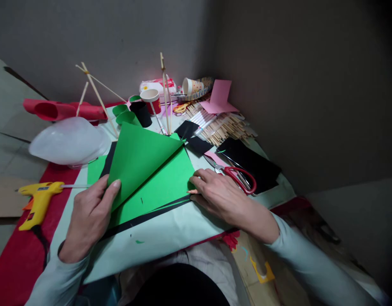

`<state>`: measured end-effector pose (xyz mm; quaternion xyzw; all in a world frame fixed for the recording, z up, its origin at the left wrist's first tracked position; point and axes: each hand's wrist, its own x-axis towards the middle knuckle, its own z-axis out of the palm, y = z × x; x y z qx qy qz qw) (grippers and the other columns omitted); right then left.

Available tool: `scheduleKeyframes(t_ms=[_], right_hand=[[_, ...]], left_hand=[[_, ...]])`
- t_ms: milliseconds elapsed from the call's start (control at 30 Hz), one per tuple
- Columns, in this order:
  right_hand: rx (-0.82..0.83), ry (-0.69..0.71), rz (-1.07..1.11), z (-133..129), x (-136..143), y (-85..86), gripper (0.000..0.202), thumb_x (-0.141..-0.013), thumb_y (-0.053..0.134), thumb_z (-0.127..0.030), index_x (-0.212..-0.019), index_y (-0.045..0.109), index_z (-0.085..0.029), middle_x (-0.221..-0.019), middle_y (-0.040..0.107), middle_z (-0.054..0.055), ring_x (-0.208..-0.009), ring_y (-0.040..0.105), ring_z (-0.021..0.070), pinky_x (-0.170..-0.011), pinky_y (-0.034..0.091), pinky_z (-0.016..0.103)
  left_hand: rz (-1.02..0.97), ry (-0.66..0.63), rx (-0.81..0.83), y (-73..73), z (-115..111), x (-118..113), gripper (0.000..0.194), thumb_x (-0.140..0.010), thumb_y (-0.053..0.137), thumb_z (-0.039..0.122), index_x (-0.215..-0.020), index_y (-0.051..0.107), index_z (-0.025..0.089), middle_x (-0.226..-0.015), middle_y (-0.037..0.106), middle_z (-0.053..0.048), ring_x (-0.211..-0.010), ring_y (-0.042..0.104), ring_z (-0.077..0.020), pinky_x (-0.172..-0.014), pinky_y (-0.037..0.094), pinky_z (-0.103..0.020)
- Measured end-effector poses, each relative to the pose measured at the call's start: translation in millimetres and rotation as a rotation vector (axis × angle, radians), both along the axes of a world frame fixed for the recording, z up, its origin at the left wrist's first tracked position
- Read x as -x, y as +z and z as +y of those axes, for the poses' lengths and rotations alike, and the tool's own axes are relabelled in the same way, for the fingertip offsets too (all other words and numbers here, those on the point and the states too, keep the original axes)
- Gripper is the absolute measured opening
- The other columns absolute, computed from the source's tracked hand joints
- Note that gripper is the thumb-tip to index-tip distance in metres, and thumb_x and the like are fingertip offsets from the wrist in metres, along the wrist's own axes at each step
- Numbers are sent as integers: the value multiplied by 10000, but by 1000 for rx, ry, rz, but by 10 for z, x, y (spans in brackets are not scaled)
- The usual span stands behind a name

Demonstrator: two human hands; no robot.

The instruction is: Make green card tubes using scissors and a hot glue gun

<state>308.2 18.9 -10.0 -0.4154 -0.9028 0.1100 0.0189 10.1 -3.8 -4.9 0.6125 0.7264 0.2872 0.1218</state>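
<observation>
At the bottom centre of the frame, nearest the camera, is a dark rounded shape, probably the wearer's clothing, with the pale green tabletop beyond it. The work in hand looks like handling layered paper: an upper green sheet slants over a lower green sheet, with a black sheet showing beneath. I judge that handling this layer calls for a light pinch at its left edge and a steady lower sheet, so that neither creases nor slides. Left of centre, the left hand has its thumb pressed on the upper sheet's lower left, clamping that edge against the fingers behind. Right of centre, the right hand rests at the lower sheet's right edge, fingers bent and close together; a small pointed tip shows by them, and whether they grip it I cannot tell. Red-handled scissors lie just beside that hand, while a yellow glue gun lies at the left of the frame, near the left hand.
</observation>
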Motion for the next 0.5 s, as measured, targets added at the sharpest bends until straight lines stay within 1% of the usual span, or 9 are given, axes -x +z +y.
scheduleKeyframes(t_ms=[100,167,267,333,400,467,500], right_hand=[[-64,33,-24,-23,1,-19,178,-1079,497,-264,-1027,633,-161,-1030,649,98,-938,602,265,-685,411,386],[-122,69,-21,-43,-11,-32,129,-1056,525,-213,-1000,628,-158,-991,641,90,-929,589,269,-653,398,394],[-172,126,-11,-65,-31,-54,51,-989,589,-124,-957,617,-152,-946,618,75,-910,567,255,-617,383,391],[-220,145,-16,-69,-36,-70,52,-983,596,-117,-946,610,-151,-931,609,72,-906,561,253,-586,363,395],[-273,153,-38,-62,-32,-88,75,-1008,572,-126,-946,607,-150,-929,607,72,-901,562,254,-544,330,400],[-314,151,-55,-50,-23,-106,82,-1017,568,-130,-945,603,-149,-926,605,71,-889,567,254,-513,302,403],[-326,150,-61,-44,-18,-114,72,-1010,583,-130,-944,602,-148,-922,605,68,-882,570,254,-506,297,403]], left_hand=[[-10,38,-24,-9,-10,41,335,-813,530,511,-868,670,212,-680,666,-8,-616,576,-211,-597,457,-333],[-5,45,-47,0,-17,50,308,-811,531,504,-858,677,237,-643,678,-1,-563,586,-216,-559,467,-339],[-2,34,-82,-25,-44,61,222,-808,553,500,-795,672,314,-536,647,30,-456,568,-233,-484,457,-360],[-2,32,-103,-105,-83,88,175,-788,590,514,-763,700,379,-552,685,28,-444,597,-271,-480,472,-404],[2,66,-161,-234,-140,132,140,-774,617,529,-750,739,464,-642,749,20,-479,631,-315,-519,492,-468],[-19,28,-184,-380,-209,181,159,-780,620,503,-821,764,554,-684,772,35,-584,692,-359,-569,519,-504],[-21,17,-219,-447,-244,202,185,-774,629,485,-853,777,561,-750,801,28,-687,732,-384,-605,541,-521]])
